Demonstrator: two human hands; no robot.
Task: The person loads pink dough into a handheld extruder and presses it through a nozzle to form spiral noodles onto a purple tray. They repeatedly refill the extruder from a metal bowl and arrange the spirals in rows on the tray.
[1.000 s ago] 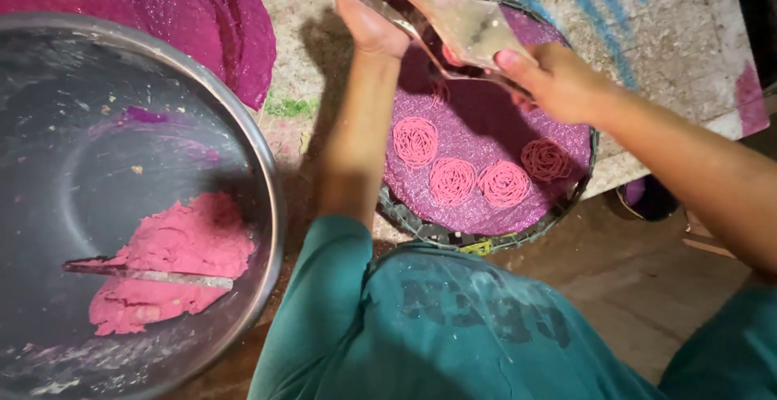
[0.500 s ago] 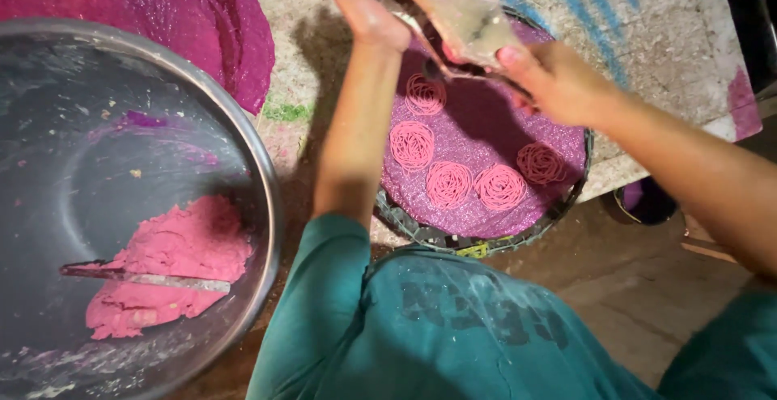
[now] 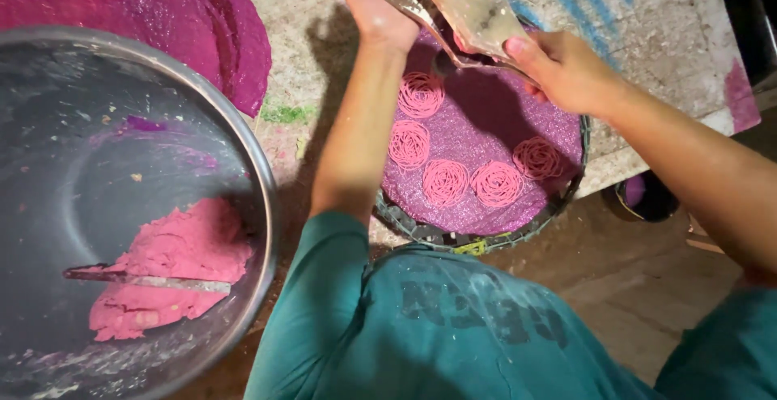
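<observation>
Both my hands hold a flat, shiny press tool [image 3: 473, 13] tilted above the far side of a round tray [image 3: 453, 242]. My left hand [image 3: 376, 13] grips its left end and my right hand [image 3: 566, 68] grips its near right edge. The tray is lined with purple mesh [image 3: 486, 125] and carries several pink dough spirals [image 3: 445, 181] in an arc along its left and near side. The tool's underside is hidden.
A large steel bowl [image 3: 259, 173] at the left holds a lump of pink dough [image 3: 174, 258] with a flat blade [image 3: 146, 278] lying in it. Purple mesh sheets [image 3: 162, 11] lie at the far left on the stone slab [image 3: 324, 60]. A dark pot [image 3: 647, 199] sits low at the right.
My hands and the tool have shifted toward the tray's far edge. A spiral at the tray's upper left, hidden a second ago, now shows.
</observation>
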